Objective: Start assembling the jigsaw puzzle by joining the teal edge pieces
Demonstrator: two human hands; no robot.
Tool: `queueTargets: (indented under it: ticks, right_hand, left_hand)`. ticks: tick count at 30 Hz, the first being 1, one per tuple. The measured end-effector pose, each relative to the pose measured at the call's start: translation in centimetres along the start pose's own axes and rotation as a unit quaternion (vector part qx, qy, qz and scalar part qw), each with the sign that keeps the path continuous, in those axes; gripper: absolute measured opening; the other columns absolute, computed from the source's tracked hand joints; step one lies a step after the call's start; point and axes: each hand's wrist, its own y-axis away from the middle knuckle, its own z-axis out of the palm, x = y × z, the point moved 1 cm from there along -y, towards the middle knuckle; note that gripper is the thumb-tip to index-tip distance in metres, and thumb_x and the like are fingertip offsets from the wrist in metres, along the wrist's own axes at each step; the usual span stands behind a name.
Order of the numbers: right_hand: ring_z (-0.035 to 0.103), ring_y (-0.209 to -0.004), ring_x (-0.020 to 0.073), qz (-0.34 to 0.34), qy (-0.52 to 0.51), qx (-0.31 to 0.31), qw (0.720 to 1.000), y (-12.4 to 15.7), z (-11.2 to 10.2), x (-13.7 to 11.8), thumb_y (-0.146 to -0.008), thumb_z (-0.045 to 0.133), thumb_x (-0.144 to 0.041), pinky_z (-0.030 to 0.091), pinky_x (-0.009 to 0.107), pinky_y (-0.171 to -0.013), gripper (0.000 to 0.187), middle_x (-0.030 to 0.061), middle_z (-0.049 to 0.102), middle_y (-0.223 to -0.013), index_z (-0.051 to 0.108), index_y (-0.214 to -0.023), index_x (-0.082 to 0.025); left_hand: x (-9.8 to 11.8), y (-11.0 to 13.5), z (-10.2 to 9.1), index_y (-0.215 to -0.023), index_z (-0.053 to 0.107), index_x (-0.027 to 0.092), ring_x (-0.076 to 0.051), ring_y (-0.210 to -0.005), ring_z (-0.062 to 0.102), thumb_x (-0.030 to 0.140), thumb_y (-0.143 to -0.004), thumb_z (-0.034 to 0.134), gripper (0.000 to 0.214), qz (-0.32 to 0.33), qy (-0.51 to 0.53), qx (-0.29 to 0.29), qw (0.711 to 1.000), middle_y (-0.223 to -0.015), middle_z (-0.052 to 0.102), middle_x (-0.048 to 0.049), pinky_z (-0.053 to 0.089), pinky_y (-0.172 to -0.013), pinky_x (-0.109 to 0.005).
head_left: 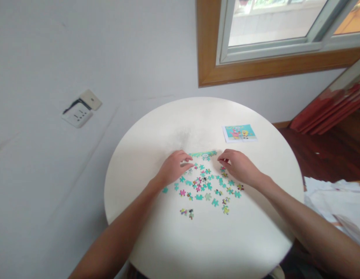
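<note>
Loose jigsaw puzzle pieces (199, 197), mostly turquoise with some pink and yellow, lie scattered on the round white table (180, 240). Behind them runs a joined strip of puzzle (202, 154), green along its far edge, with a pale patterned part hanging below it. At the strip's left end is my left hand (174, 167), thumb and forefinger apart, with nothing visible between them. My right hand (237, 164) hovers just right of the strip, its fingers curled in to the thumb. Whatever those fingertips hold, if anything, is hidden.
A picture card (240, 133) with a pink and a yellow cartoon figure lies at the table's back right. The wall with a socket (77, 114) borders the left side, and a wood-framed window (207, 71) is behind. White papers (334, 197) lie beyond the right edge.
</note>
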Motion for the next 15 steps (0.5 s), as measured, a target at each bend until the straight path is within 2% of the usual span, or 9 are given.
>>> queueTargets:
  ticks: [3, 9, 12, 15]
  right_hand:
    - [0.063, -0.091, 0.0232, -0.019, 0.026, -0.001, 0.999, -1.3, 0.8, -0.3, -0.091, 0.056, -0.014, 0.046, 0.033, -0.079, 0.019, 0.0091, 0.069, -0.097, 0.074, -0.095, -0.019]
    - [0.056, -0.103, 0.0272, -0.069, 0.038, -0.002, 0.997, -4.3, 1.9, -0.4, -0.086, 0.067, -0.017, 0.045, 0.038, -0.090, 0.018, 0.0117, 0.066, -0.108, 0.074, -0.103, -0.018]
    - [0.054, -0.101, 0.0269, -0.086, 0.023, 0.006, 0.996, -4.7, 2.4, -0.2, -0.085, 0.069, -0.019, 0.045, 0.039, -0.091, 0.021, 0.0124, 0.065, -0.108, 0.073, -0.106, -0.016]
    - [0.054, -0.101, 0.0262, -0.074, 0.000, 0.036, 0.997, -4.8, 2.8, 0.4, -0.088, 0.066, -0.021, 0.045, 0.039, -0.092, 0.020, 0.0121, 0.065, -0.107, 0.072, -0.106, -0.016]
  left_hand:
    - [0.4, 0.1, 0.9, -0.099, 0.073, 0.021, -0.019, -0.089, 0.061, 0.032, -0.081, 0.076, 0.021, -0.012, -0.007, -0.017, 1.000, -0.092, 0.067, -0.0024, 0.046, -0.084, -0.032]
    - [0.9, 0.0, 1.9, -0.096, 0.074, 0.021, -0.019, -0.091, 0.062, 0.028, -0.079, 0.078, 0.019, -0.035, 0.002, -0.019, 0.999, -0.093, 0.067, -0.0030, 0.046, -0.087, -0.033]
    - [0.8, -0.1, 2.0, -0.094, 0.073, 0.021, -0.020, -0.092, 0.061, 0.025, -0.079, 0.078, 0.017, -0.033, 0.011, -0.017, 0.999, -0.094, 0.067, -0.0027, 0.045, -0.089, -0.033]
    - [0.7, -0.2, 2.0, -0.091, 0.071, 0.020, -0.021, -0.095, 0.060, 0.022, -0.077, 0.079, 0.017, -0.031, 0.006, -0.021, 0.999, -0.094, 0.066, -0.0023, 0.044, -0.092, -0.035]
